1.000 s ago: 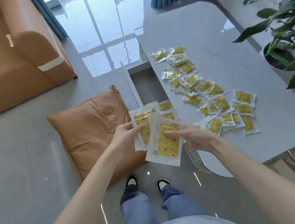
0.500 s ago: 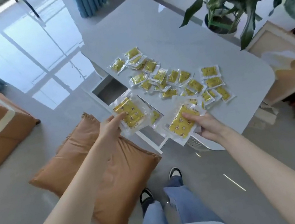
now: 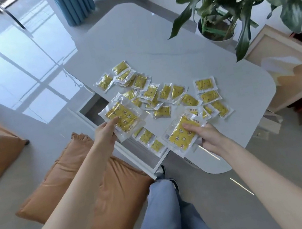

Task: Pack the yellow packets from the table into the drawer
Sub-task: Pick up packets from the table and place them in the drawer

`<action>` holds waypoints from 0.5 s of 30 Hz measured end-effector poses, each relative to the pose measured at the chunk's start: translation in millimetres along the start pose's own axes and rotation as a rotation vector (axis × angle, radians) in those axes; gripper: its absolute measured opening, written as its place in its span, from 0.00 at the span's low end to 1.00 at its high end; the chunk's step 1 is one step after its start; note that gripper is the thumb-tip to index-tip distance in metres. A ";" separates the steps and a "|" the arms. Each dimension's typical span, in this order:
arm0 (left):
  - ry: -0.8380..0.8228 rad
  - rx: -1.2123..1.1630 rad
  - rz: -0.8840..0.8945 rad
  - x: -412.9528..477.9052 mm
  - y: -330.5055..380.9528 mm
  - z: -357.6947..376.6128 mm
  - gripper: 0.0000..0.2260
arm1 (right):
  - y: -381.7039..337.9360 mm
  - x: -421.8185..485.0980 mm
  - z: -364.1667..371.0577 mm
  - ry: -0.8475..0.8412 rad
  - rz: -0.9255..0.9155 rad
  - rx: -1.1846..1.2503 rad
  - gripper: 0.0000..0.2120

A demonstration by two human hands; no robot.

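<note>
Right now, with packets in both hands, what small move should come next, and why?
Probably lower the stack that the left hand holds into the open drawer, beside the packets already in it: that stack hangs over the drawer. The packet in the right hand can follow.

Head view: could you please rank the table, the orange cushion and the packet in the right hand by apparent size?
1. Table, largest.
2. Orange cushion, partly hidden, yet it looks smaller.
3. Packet in the right hand, clearly smallest.
</note>
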State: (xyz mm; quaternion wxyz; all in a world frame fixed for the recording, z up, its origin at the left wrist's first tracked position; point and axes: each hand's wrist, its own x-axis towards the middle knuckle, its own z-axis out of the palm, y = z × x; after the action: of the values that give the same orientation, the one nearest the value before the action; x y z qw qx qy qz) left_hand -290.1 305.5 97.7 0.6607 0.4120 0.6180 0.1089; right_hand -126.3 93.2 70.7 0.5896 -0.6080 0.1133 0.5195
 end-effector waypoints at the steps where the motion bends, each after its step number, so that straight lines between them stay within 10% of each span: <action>1: 0.001 -0.001 0.002 3.4 -0.2 3.1 0.14 | -1.9 4.9 -2.5 0.002 0.002 -0.007 0.13; 15: 0.077 0.032 0.025 39.6 2.0 17.8 0.17 | -8.0 30.2 -13.1 0.002 0.018 0.013 0.09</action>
State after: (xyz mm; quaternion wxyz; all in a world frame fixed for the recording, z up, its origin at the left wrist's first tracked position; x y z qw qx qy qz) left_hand -264.8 325.3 68.4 0.6282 0.4257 0.6396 0.1229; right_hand -100.7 98.8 49.3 0.5888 -0.6036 0.1225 0.5234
